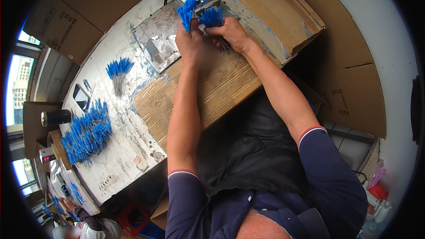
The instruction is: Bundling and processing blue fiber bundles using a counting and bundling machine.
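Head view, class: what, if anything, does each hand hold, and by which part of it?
Left hand: one blue-ended bundle, by its lower part. Right hand: another blue-ended bundle, just below its blue ends.

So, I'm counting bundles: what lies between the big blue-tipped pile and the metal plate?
A smaller blue-tipped bundle, on the tabletop, in the head view.

Bundled pieces [187, 10] tipped bright blue; white bench [128, 139] smudged grey; brown cardboard [228, 79] streaked darker; navy sleeves [188, 199] edged red, white.
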Demonstrator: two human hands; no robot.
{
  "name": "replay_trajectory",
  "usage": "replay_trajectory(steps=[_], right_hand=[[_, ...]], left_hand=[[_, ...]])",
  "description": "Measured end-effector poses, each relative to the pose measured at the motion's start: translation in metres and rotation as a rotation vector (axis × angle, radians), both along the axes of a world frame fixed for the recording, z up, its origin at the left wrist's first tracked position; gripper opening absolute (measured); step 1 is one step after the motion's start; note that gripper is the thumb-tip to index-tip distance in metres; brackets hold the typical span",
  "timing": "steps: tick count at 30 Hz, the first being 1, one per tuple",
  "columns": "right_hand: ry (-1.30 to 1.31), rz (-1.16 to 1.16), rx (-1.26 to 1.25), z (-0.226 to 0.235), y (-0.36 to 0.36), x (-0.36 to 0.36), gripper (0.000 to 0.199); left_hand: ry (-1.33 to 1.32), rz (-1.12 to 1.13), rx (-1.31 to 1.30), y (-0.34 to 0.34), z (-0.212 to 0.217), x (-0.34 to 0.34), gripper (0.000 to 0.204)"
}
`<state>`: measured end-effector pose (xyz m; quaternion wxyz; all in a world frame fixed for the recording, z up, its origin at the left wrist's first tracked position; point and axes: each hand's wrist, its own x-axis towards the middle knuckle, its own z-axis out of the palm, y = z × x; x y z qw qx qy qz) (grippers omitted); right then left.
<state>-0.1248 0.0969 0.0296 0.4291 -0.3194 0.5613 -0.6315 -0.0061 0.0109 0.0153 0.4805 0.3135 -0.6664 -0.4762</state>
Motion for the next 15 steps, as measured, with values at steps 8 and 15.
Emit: replay_trajectory(steps=[8, 15], right_hand=[[0.053, 0.004, -0.030, -0.012, 0.001, -0.006, 0.015], [-0.212, -0.137, -0.177, -0.012, 0.006, -0.001, 0.016]], left_hand=[[-0.009, -0.001, -0.074, 0.005, 0.000, -0.007, 0.011], [0.129, 0.021, 0.032, -0.008, -0.009, -0.005, 0.007]])
